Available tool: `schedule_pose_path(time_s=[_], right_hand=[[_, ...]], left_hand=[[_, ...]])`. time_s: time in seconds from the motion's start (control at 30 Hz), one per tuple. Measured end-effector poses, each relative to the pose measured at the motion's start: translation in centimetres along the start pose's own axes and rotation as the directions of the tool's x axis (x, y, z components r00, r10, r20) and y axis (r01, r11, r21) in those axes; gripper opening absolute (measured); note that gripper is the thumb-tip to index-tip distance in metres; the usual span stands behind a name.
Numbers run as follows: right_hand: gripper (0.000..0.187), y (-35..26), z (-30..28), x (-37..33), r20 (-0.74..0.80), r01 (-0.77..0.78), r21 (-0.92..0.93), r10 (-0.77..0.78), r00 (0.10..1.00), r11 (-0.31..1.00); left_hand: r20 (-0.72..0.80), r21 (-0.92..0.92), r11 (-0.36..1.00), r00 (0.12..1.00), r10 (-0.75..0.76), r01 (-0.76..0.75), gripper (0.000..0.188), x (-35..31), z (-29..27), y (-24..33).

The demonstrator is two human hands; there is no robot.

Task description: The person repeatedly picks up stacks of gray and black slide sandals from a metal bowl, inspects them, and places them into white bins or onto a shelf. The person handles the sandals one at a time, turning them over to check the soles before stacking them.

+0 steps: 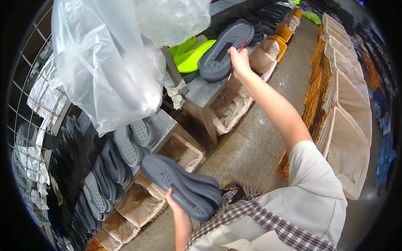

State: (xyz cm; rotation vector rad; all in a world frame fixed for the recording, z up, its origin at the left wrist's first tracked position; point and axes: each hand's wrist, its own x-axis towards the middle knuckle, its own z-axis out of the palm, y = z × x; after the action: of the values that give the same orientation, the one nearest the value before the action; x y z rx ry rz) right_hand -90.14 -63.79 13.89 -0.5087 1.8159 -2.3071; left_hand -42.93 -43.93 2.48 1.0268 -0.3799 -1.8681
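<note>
Sorting step: left hand (175, 205) clamps stacked grey soles (184, 186); right hand (239, 60), pinching a red pen (239, 49), grips another grey sole (224, 50) above the metal table (201, 93), apparently needing set-down there.

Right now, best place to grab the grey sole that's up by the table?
Probably the heel end of the grey sole, from the right. It stands nearly upright, tread facing the camera, toe up. The right hand already pinches its lower right edge along with a thin red tool. The green soles crowd its left side.
</note>
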Motion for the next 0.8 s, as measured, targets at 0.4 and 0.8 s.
schedule_pose_path(time_s=[0.4, 0.8], right_hand=[[0.058, 1.1, 2.2, 2.0, -0.004, -0.32, -0.159, 0.323, 0.946, 0.934], [0.038, 3.6, -9.1, -35.5, 0.097, 0.489, -0.603, 0.666, -0.739, 0.63]], left_hand=[[-0.224, -0.196, 0.939, 0.945, 0.237, -0.281, 0.071, -6.3, -5.6, 4.1], [-0.144, -0.321, 0.831, 0.891, 0.431, -0.454, 0.079, -9.2, -12.1, 8.4]])
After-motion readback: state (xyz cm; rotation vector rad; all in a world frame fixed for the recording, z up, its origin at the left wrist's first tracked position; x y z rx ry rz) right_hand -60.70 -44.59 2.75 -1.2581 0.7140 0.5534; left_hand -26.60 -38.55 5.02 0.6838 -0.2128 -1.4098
